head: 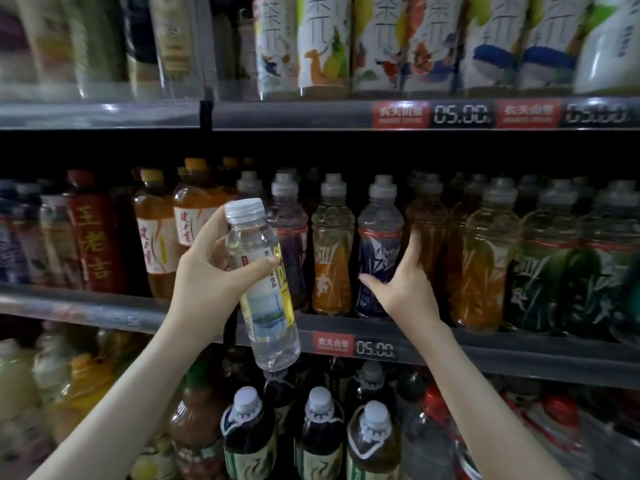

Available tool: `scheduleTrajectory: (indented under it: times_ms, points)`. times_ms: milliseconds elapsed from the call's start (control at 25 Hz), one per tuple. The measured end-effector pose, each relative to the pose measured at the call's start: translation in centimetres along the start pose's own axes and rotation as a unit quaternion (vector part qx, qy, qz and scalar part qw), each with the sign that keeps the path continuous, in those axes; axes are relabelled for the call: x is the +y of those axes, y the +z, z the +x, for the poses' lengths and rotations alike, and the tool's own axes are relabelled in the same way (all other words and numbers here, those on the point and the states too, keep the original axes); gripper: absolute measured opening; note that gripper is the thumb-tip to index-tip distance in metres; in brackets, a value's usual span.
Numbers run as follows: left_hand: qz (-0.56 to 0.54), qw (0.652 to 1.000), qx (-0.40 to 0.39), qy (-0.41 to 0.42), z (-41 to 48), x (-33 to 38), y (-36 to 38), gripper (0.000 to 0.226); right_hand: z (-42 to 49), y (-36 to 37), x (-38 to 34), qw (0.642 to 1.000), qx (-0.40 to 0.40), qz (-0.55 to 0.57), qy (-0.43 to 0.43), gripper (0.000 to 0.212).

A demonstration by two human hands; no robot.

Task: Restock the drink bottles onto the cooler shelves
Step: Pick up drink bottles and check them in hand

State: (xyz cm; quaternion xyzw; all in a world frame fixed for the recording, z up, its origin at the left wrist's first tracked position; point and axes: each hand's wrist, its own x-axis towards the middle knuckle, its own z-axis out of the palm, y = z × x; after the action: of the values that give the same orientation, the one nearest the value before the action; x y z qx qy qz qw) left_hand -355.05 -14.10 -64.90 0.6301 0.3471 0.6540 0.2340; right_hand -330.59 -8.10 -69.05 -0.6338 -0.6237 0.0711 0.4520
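Observation:
My left hand grips a clear water bottle with a white cap and a yellow-and-white label, holding it upright in front of the middle cooler shelf. My right hand reaches into that shelf, its thumb and fingers wrapped round the waist of a blue-labelled sports bottle with a grey cap. An orange-labelled bottle stands just left of it, and a purple one sits partly behind the water bottle.
The middle shelf is packed with amber and green bottles on the right and tea bottles on the left. White cartons fill the upper shelf. Dark bottles crowd the lower shelf beneath my arms.

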Motion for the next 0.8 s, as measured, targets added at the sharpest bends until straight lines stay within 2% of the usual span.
scheduleTrajectory:
  times_ms: [160,400,480,560,600,680,800]
  points:
    - [0.004,1.0,-0.007,0.001,0.5,-1.0,-0.7,0.063,1.4,1.0,-0.7,0.997,-0.033,-0.059,0.026,0.099]
    - [0.005,1.0,-0.002,-0.005,0.7,-1.4,-0.2,0.071,4.5,2.6,-0.8,0.995,-0.083,-0.003,0.06,0.091]
    - [0.009,1.0,-0.003,-0.008,0.5,-1.6,-0.1,0.074,4.5,2.2,-1.2,0.996,-0.055,0.014,0.065,0.078]
    - [0.01,1.0,-0.002,-0.015,0.4,-1.8,0.0,0.075,3.0,2.3,-2.1,0.998,0.039,0.055,-0.003,0.069]
    - [0.012,1.0,-0.003,-0.016,0.5,-2.0,0.0,0.074,1.9,2.6,-2.9,0.994,0.061,0.077,-0.049,0.073]
    - [0.016,1.0,0.004,-0.014,0.5,-2.2,0.1,0.073,0.4,3.7,-4.5,0.992,0.03,0.059,-0.108,0.092]
    - [0.022,1.0,0.014,-0.012,0.4,-2.0,0.3,0.071,0.7,5.7,-5.7,0.994,-0.001,-0.041,-0.101,0.109]
